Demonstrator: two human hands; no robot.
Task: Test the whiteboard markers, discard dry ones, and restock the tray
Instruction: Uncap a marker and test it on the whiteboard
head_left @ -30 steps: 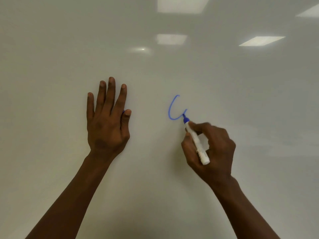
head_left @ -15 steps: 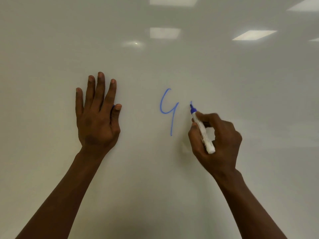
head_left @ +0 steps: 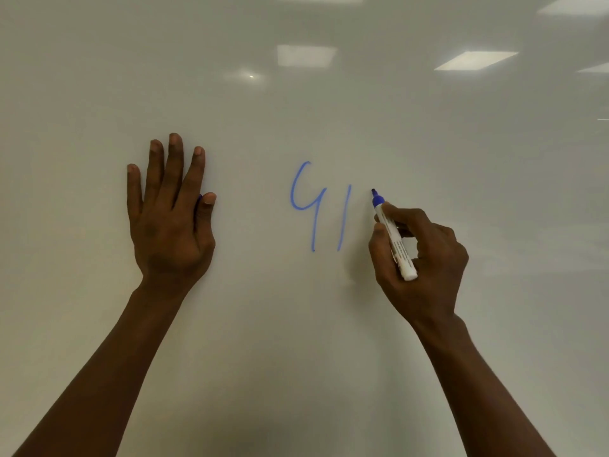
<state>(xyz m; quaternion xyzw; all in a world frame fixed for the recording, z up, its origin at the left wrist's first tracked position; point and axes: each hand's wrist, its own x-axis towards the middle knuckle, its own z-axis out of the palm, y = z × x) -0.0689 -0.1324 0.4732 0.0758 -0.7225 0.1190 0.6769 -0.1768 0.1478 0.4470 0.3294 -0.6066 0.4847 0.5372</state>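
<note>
Right hand [head_left: 425, 258] clamped on marker [head_left: 393, 239], long axis tilted up-left, tip just right of blue strokes [head_left: 316, 209] on board [head_left: 461, 159]. Left hand [head_left: 169, 219] flat, fingers straight, well left; blue hint under thumb, unclear.

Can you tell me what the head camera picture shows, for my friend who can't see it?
A person's right hand holds a blue whiteboard marker with its tip at a whiteboard, just right of blue strokes that look like "41". The left hand rests flat on the board with fingers straight, and a bit of something blue peeks out by its thumb.
</note>
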